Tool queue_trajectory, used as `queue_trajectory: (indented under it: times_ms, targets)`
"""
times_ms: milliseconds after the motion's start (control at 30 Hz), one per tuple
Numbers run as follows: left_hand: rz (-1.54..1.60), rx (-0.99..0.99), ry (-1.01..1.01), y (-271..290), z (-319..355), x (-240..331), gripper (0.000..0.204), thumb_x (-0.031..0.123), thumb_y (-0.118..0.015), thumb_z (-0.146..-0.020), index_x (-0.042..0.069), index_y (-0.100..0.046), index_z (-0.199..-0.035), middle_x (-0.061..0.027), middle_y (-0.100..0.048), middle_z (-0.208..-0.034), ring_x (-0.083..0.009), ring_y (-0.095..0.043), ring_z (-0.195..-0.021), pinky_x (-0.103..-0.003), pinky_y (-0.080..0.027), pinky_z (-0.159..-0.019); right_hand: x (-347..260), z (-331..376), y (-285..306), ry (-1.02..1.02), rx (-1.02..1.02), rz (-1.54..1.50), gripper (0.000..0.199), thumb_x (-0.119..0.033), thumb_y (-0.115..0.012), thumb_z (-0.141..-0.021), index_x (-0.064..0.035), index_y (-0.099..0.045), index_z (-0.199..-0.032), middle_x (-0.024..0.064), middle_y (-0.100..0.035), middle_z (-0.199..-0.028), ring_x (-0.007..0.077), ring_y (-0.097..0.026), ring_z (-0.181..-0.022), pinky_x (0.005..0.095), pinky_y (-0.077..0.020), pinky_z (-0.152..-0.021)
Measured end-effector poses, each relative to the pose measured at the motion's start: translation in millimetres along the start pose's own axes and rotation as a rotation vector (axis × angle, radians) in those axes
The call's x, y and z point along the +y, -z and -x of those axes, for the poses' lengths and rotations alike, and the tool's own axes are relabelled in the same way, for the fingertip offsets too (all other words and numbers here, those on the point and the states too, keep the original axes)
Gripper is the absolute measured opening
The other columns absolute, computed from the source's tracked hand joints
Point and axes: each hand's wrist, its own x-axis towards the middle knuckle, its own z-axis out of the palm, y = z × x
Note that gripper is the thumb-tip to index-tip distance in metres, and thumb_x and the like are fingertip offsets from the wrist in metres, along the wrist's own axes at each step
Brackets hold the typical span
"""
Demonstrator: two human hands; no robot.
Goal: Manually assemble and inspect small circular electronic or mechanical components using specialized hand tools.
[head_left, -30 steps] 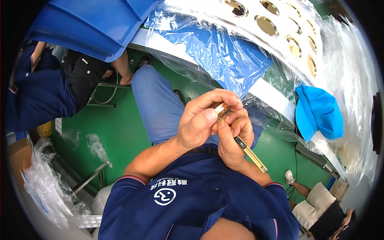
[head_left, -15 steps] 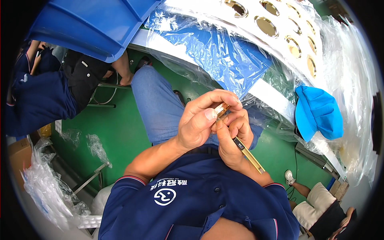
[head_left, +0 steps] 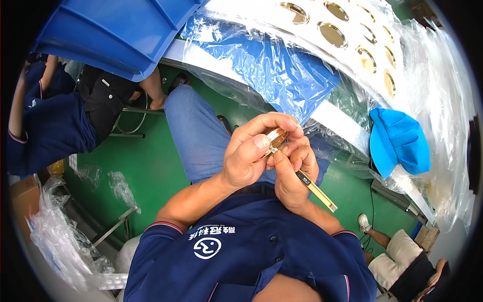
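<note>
Both hands meet in front of my chest. My left hand (head_left: 246, 153) is closed around the edge of a shiny gold round part (head_left: 276, 135), held tilted between thumb and fingers. Its lower side is partly covered by my thumb. A slim yellow utility knife (head_left: 318, 192) with a dark slider sits in my closed right hand (head_left: 293, 171). The handle's tail sticks out past my wrist, toward the lower right. My right thumb and fingertips press close to the gold part's rim. They hide the knife's other end, so I cannot tell whether a blade touches the part.
Ahead, a white tray (head_left: 314, 15) holds several gold discs on a plastic-covered table. A blue crate (head_left: 115, 35) stands at the upper left. A bright blue cap (head_left: 400, 142) lies at the table's right edge. Co-workers sit at left and lower right. Clear plastic (head_left: 55, 231) hangs at lower left.
The gold part has turned in my left hand, showing more of its rim. The knife's tail has swung slightly up and to the right. Both hands stay nearly in place.
</note>
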Motion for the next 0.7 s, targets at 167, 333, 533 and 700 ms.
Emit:
queue_trajectory:
  times_ms: [167, 333, 533, 700]
  targets:
    - [-0.010, 0.003, 0.002, 0.9, 0.6, -0.6, 0.044, 0.035, -0.043, -0.086, -0.003, -0.051, -0.106, -0.0187, -0.052, -0.103, -0.0250, -0.052, -0.099, -0.036, -0.041, -0.088, 1.4, 0.1, 1.4, 0.014, -0.011, 0.058, 0.030, 0.011, -0.054, -0.080, -0.0091, -0.034, -0.069, 0.0056, -0.046, -0.086, 0.0137, -0.054, -0.068, 0.0261, -0.0484, -0.060]
    - [-0.025, 0.009, 0.011, 0.5, 0.1, 0.2, 0.044, 0.035, -0.043, -0.085, -0.003, -0.051, -0.106, -0.0186, -0.052, -0.102, -0.0249, -0.052, -0.100, -0.036, -0.041, -0.088, 2.0, -0.8, 3.4, 0.050, -0.065, 0.116, 0.031, 0.012, -0.055, -0.080, -0.0091, -0.034, -0.069, 0.0057, -0.046, -0.086, 0.0134, -0.054, -0.068, 0.0257, -0.0483, -0.060]
    - [-0.041, -0.001, 0.022, 1.2, -0.3, 1.6, 0.045, 0.036, -0.044, -0.084, -0.003, -0.051, -0.106, -0.0187, -0.052, -0.103, -0.0250, -0.052, -0.100, -0.036, -0.041, -0.088, 1.5, -0.6, 1.6, -0.014, -0.018, 0.004, 0.029, 0.010, -0.054, -0.081, -0.0091, -0.035, -0.070, 0.0062, -0.048, -0.088, 0.0148, -0.055, -0.069, 0.0270, -0.0485, -0.062]
    - [-0.058, -0.018, 0.034, 2.8, -0.9, 1.6, 0.047, 0.037, -0.043, -0.085, -0.003, -0.051, -0.107, -0.0193, -0.052, -0.104, -0.0255, -0.052, -0.101, -0.036, -0.041, -0.089, 0.4, -1.5, 2.9, -0.067, -0.012, -0.104, 0.027, 0.010, -0.054, -0.081, -0.0064, -0.036, -0.071, 0.0061, -0.044, -0.089, 0.0113, -0.055, -0.072, 0.0261, -0.0518, -0.065]
